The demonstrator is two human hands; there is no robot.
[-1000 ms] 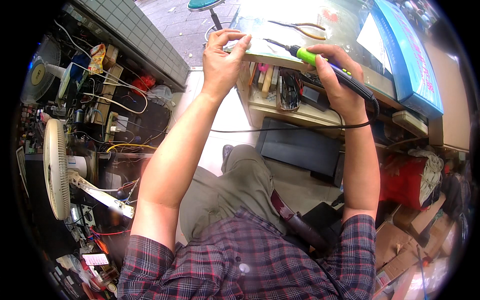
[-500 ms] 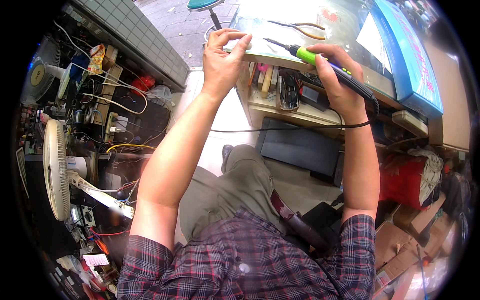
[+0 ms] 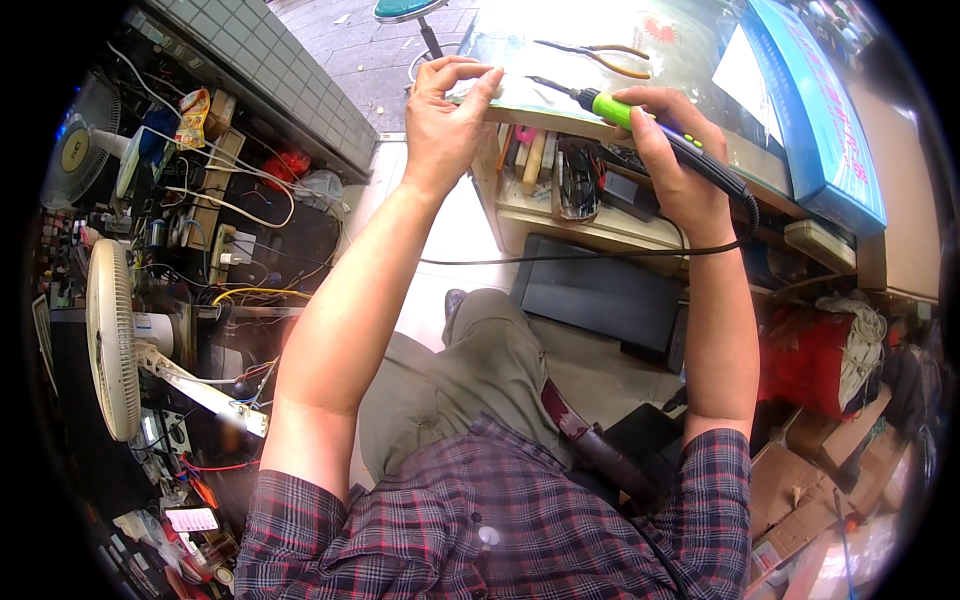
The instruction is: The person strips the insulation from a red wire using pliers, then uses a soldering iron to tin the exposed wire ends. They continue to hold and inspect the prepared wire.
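Observation:
My right hand (image 3: 685, 165) grips a green and black soldering iron (image 3: 612, 110), its thin tip pointing left over the glass-topped bench's front edge. A black cord (image 3: 560, 258) runs from the iron's back end, loops by my wrist and crosses to the left. Thumb and forefinger of my left hand (image 3: 445, 130) are pinched near the bench corner. From them a very thin strand (image 3: 514, 75) seems to reach toward the iron's tip; what it is I cannot make out. Pliers with yellowish handles (image 3: 622, 62) lie on the bench just beyond the tip.
At the right a blue box (image 3: 820, 120) stands on the bench. Below the top, an open shelf (image 3: 560, 220) holds several tools. A white fan (image 3: 112, 340) and tangled cables crowd the left side. Cardboard and a red bag (image 3: 810, 365) sit at the lower right.

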